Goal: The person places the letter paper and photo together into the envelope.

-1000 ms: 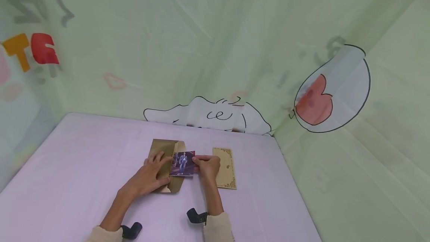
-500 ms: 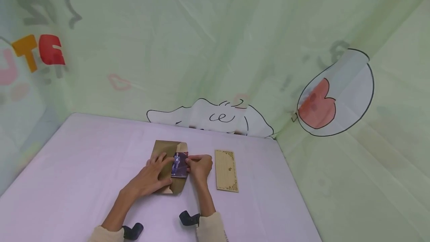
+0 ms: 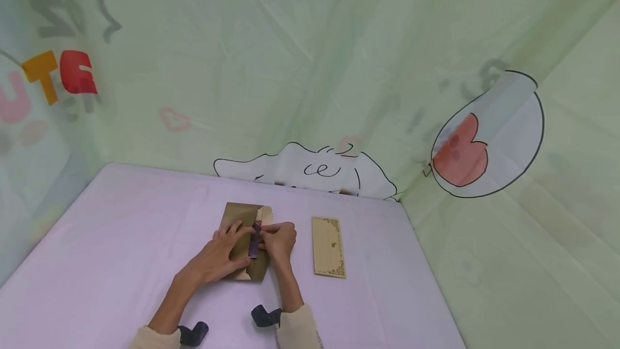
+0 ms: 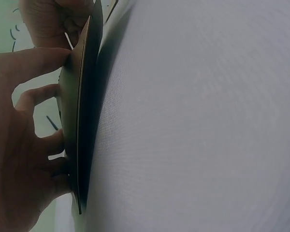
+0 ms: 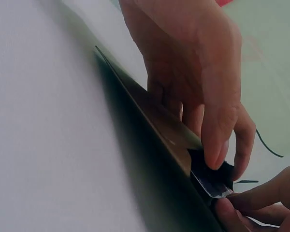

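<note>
A brown-gold envelope (image 3: 239,211) lies on the table with its flap turned out to the right. My left hand (image 3: 215,255) rests on it, fingers spread, pressing the face beside the opening. A dark printed photo (image 3: 253,250) is mostly inside the envelope, with only a narrow strip showing at the mouth. My right hand (image 3: 282,240) pinches the outer edge of that photo between thumb and fingers. In the right wrist view the photo (image 5: 212,182) enters the envelope's mouth, with left-hand fingertips right over it. The left wrist view shows the envelope (image 4: 72,106) edge-on, its side slightly raised.
A pale rectangular card (image 3: 326,246) with ornate corner patterns lies right of the envelope. The table (image 3: 387,295) has a pale lilac cover. Printed fabric curtains (image 3: 271,69) stand behind it and at both sides.
My right hand has moved left, sliding the photo into the envelope from largely exposed to a thin strip. The left hand has stayed on the envelope. The head view has shifted slightly.
</note>
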The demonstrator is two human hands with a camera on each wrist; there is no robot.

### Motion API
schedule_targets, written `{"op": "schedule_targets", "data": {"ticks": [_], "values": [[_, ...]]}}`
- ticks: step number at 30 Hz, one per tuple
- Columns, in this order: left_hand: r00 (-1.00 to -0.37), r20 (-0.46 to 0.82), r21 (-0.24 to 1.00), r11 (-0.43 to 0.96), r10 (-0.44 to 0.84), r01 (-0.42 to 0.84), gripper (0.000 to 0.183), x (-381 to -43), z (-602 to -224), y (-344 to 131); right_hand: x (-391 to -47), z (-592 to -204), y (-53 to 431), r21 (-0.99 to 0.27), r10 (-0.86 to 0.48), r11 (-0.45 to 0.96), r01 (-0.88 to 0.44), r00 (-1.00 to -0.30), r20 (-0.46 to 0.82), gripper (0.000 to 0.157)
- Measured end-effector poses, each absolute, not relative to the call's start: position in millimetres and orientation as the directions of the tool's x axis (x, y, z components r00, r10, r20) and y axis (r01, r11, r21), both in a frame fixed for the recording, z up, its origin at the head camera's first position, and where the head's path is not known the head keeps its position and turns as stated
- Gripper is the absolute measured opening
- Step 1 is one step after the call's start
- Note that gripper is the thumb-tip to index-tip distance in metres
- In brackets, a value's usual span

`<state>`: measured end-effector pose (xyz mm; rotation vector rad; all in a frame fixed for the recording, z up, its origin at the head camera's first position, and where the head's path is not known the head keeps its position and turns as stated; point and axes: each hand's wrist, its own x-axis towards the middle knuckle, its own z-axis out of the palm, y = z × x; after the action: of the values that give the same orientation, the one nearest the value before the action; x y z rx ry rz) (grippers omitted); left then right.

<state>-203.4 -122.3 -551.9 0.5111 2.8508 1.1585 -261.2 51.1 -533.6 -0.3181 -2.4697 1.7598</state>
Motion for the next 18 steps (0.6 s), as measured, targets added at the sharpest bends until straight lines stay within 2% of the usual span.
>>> {"op": "schedule_targets", "data": {"ticks": [11,18], "values": [[-0.946,0.1,0.683,0.671,0.307,0.289,0.067,-203,-553,-123,-261,-534,38,-0.951,0.188,0.289,0.108,-0.981,-0.054,0.01],[-0.945,0.114,0.679,0.671,0.306,0.299,0.068,-203,-553,-123,-260,-532,34,-0.941,0.186,0.331,0.073,-0.983,-0.011,0.012]]}}
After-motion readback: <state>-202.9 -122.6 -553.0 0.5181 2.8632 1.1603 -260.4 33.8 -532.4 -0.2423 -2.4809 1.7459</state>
